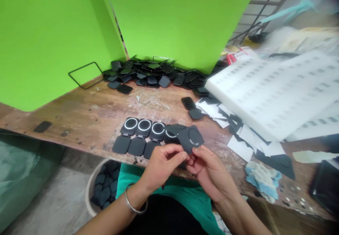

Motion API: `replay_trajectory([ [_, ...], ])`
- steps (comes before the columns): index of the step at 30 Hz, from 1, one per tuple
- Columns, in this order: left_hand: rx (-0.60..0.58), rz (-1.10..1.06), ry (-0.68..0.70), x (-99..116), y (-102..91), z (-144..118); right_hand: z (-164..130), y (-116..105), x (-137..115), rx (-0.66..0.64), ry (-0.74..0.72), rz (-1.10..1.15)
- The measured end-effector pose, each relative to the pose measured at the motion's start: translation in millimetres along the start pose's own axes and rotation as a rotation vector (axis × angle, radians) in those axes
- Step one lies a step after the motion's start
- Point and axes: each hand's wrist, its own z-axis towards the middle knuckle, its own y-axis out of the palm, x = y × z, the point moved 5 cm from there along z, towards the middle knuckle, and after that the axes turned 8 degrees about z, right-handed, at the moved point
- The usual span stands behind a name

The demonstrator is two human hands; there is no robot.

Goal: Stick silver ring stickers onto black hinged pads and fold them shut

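A thin, square black sheet with a ring outline (191,138) is held up over the bench. My right hand (212,169) pinches its lower right edge between thumb and fingers. Closed in a pinch, my left hand (162,166) meets the sheet's lower left edge. Behind them stands a row of several black hinged holders, such as the leftmost one with a white ring (131,123). A flat black plate (122,145) extends from its front. The sheet and my hands partly cover the holders on the right. Another dark piece (173,129) lies across the rightmost ring.
A heap of black plates (150,74) lies against the green panels (172,16). At right are white foam trays (272,90), black and white paper scraps (242,148) and a crumpled cloth (263,180). A bucket (90,192) of black pieces stands below the wooden bench's (87,122) front edge.
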Motion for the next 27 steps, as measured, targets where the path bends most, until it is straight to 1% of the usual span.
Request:
replay_trajectory([
  [6,0.024,0.073,0.022,4.5,0.6,-2.5,0.5,0.6,1.8,-0.005,0.061,0.009],
  [12,0.113,0.211,0.133,10.8,-2.1,-2.7,-2.2,0.2,1.7,0.021,-0.004,-0.044],
  [14,0.124,0.224,0.149,11.5,-2.7,-3.1,-3.7,-0.2,0.8,0.031,-0.035,-0.062],
  [16,0.118,0.196,0.132,10.4,-2.5,-3.8,-5.3,-0.6,-0.3,0.045,-0.057,-0.076],
  [19,0.098,0.114,0.064,6.3,-0.8,-4.8,-7.4,0.4,-1.5,0.059,-0.069,-0.087],
  [24,0.082,-0.025,-0.01,0.1,4.9,-5.7,-7.1,3.7,0.9,0.069,-0.023,-0.074],
  [27,0.087,-0.046,-0.03,-1.1,6.3,-5.9,-7.1,2.1,0.9,0.032,0.006,-0.1],
])
